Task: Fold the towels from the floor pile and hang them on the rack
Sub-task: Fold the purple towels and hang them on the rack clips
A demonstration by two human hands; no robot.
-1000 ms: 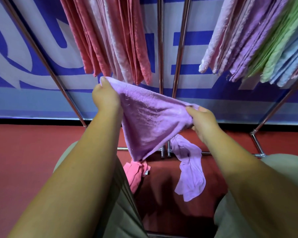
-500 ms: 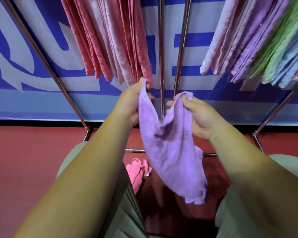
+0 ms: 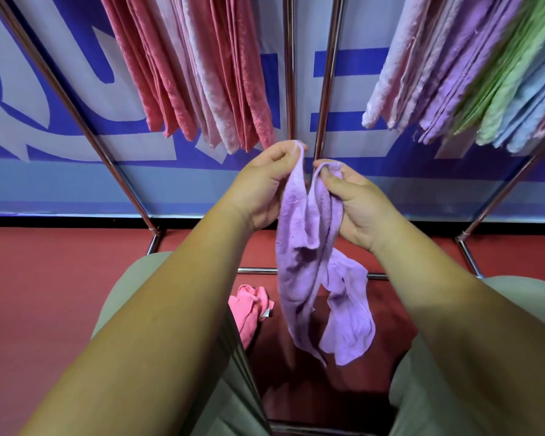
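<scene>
The only writing in view is on the blue banner (image 3: pixel 44 105) behind the lilac towel (image 3: pixel 299 278): huge pale letters, cut off by the frame edges and partly covered by hanging cloth, so no whole word can be read; directly behind the lilac towel's top there are bars that may belong to an "E". A small white label (image 3: pixel 266 313) sticks out of the crumpled pink towel (image 3: pixel 249 306) lying on the red floor (image 3: pixel 44 294) just left of the lilac towel's lower half, and any print on it is too small to make out. The lilac towel itself is held up in the air in front of the person. The left hand (image 3: pixel 258 190) pinches one part of its top edge between thumb and curled fingers, and the right hand (image 3: pixel 356 202) pinches another part just beside it, so the two hands are close together with only a narrow gap. The rest of the cloth hangs down in two loose, twisted lobes. Behind the lilac towel's top stand the chrome poles of the rack (image 3: pixel 289 89), whose upper bars lie beyond the frame. Above and left of the lilac towel hang folded pink towels (image 3: pixel 202 73); above and right hang pale pink, purple, green and blue towels (image 3: pixel 453 73), blurred and cut off at the edge. How many there are cannot be told. Both forearms hide much of the person's olive trousers (image 3: pixel 132 278) below.
</scene>
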